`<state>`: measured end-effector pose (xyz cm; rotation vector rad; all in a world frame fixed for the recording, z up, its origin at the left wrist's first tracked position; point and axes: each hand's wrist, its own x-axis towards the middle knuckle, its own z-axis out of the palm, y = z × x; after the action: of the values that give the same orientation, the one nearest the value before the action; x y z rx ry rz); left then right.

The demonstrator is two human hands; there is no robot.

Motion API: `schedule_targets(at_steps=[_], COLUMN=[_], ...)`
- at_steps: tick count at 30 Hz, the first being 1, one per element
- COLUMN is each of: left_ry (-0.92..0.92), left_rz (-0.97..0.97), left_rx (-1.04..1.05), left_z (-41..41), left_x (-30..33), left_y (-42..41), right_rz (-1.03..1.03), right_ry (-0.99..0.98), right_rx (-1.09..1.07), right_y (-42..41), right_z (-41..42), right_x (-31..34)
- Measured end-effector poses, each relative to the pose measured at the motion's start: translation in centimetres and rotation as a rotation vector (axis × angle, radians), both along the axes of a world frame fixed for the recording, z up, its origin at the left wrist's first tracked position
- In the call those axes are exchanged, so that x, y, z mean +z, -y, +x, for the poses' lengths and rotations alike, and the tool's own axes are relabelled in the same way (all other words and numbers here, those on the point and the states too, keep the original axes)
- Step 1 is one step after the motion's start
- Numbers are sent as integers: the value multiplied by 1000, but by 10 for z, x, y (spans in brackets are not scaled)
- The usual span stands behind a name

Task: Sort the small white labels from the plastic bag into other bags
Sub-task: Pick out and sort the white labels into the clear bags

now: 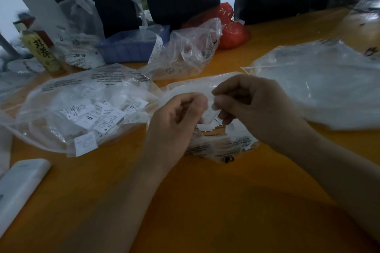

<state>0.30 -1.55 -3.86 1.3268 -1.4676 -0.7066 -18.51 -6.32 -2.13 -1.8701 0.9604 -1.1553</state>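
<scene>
I see both hands working one small white label [212, 109] between them, left hand [176, 121] and right hand [255, 104] each pinching it in curled fingers above a clear bag [218, 144] mid-worktop; the left-side bag [82, 109] remains heaped with labels, so I judge most sorting remains.

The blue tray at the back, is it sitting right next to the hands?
No, the blue tray sits far back by the dark wall, with plastic bags between it and both hands.
</scene>
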Motion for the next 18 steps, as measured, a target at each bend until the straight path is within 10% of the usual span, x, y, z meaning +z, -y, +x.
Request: schedule_targets(at_steps=[18], left_ry=[-330], left_rz=[95], left_rx=[95], left_z=[-2], left_x=[-4], left_y=[4], right_rz=[29], right_ry=[-146], right_rx=[-49], right_y=[5], right_z=[0], right_x=[-10])
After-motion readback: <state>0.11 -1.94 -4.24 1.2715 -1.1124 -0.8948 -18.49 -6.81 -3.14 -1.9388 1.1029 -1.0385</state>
